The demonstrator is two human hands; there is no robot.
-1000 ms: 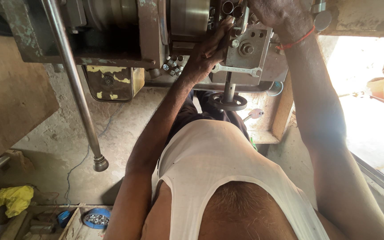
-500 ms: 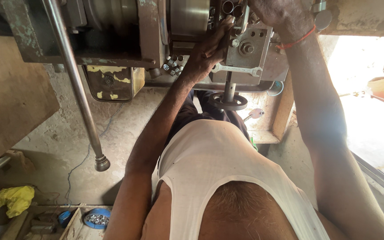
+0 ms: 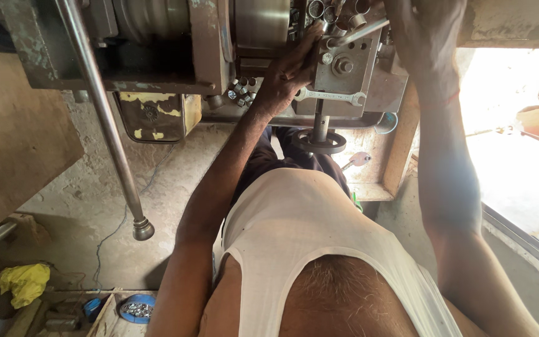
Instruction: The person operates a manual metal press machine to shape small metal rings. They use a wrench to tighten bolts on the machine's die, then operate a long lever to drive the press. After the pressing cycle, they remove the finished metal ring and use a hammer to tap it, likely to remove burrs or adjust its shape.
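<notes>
Fingers of the left hand (image 3: 288, 72) curled loosely against the grey tool block (image 3: 344, 68) on the lathe, clamped on nothing visible. At one o'clock from it, the right hand (image 3: 422, 31) wrapped around a slim steel handle (image 3: 360, 32) (its grip looked closed). A spanner (image 3: 330, 97) lay at six o'clock of the block, above a small handwheel (image 3: 320, 142).
</notes>
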